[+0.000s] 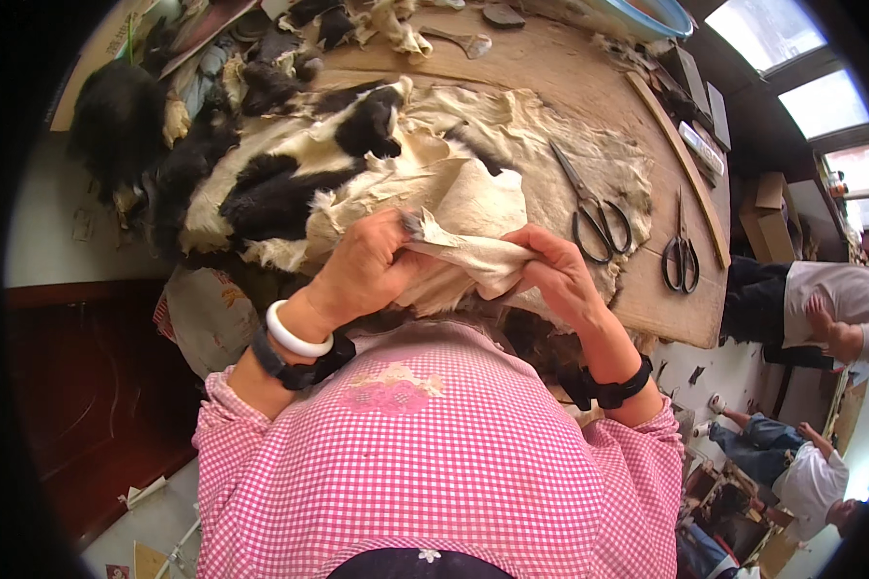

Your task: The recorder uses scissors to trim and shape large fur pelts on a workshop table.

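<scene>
My left hand [372,261] and my right hand [555,270] both grip a pale animal hide [488,256], its edge folded into a roll stretched between them. A small dark tuft of fur pokes out by the left fingers. Beyond the hands, the hide's cream inner side lies over more skins. To the left spreads a black-and-white fur pelt [299,188]. Large black-handled scissors [599,227] rest on a pale skin, right of my right hand. A second pair of black-handled scissors [681,256] lies farther right on the board.
A wooden strip [681,164] runs along the table's right side, beside a white tube [700,150]. A brush [463,41] and a blue basin [652,17] sit at the far side. Dark fur pieces [116,116] are heaped at left. Two people are off to the right.
</scene>
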